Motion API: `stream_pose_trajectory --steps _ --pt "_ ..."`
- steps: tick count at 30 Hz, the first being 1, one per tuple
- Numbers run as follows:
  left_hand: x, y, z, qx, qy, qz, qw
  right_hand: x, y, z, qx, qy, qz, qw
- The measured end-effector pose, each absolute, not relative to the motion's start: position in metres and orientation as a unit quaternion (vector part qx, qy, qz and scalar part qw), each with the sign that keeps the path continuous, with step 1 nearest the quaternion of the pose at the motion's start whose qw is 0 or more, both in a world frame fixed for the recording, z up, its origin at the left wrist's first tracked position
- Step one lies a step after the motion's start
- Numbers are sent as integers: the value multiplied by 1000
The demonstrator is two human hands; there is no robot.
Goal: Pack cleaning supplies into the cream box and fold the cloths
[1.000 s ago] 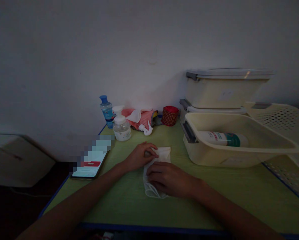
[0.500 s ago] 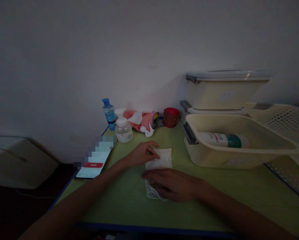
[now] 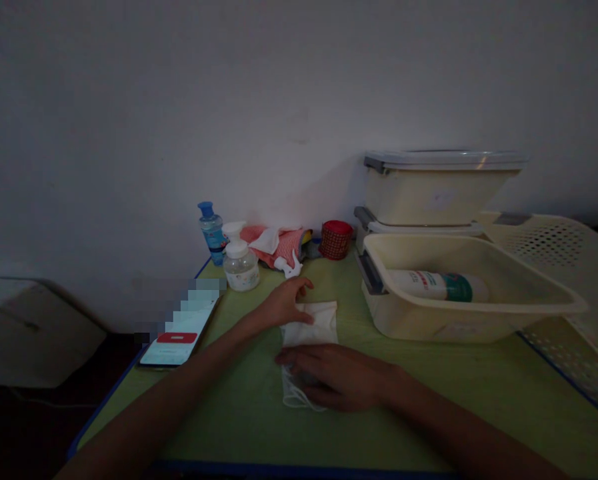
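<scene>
A thin, white, flattened piece of cloth [image 3: 319,327] lies lengthwise on the green table; its exact kind is unclear in the dim light. Thin, rounded folds show at its near end. At its far left edge is my left hand [image 3: 283,304], thumb on the cloth and fingers curved apart from it. My right hand [image 3: 346,373] stretches palm-down across the near half, fingers extended and slightly blurred. Part of the cloth is hidden under that hand.
A phone [image 3: 181,333] lies at the left. Behind stand a blue bottle [image 3: 213,235], a clear pump bottle [image 3: 241,270], a pink cloth [image 3: 273,245] and a red round container [image 3: 336,240]. To the right, an open cream bin [image 3: 429,325] holds a white-and-green bottle [image 3: 423,285].
My right hand has slid toward the near end, uncovering more of the cloth's middle. My left thumb and fingers have spread from a pinch at the far edge.
</scene>
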State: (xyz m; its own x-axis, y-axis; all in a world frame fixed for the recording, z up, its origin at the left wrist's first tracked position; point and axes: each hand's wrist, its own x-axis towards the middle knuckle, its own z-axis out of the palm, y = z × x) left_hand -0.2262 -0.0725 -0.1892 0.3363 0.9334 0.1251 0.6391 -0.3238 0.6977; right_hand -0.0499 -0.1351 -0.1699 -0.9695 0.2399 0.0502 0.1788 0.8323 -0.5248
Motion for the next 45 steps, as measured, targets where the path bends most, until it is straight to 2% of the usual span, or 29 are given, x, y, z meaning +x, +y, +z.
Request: stream_pose_trajectory --steps 3,7,18,25,38,45 --pt "-230 -73 -186 796 534 177 223 -50 -136 -169 -109 -955 269 57" --pt "-231 -73 -183 800 544 129 219 -50 -137 -170 -111 -956 264 61" --pt "-226 -83 -167 801 522 169 239 -51 -136 -170 -114 -953 275 62" --pt "-227 -98 -156 824 504 203 159 -50 -135 -172 -103 -955 271 65" --pt "-228 -92 -164 814 529 224 87 -54 -123 -172 -113 -961 244 65" --pt "-231 -99 -167 851 474 225 14 -54 -122 -173 -116 -963 230 79"
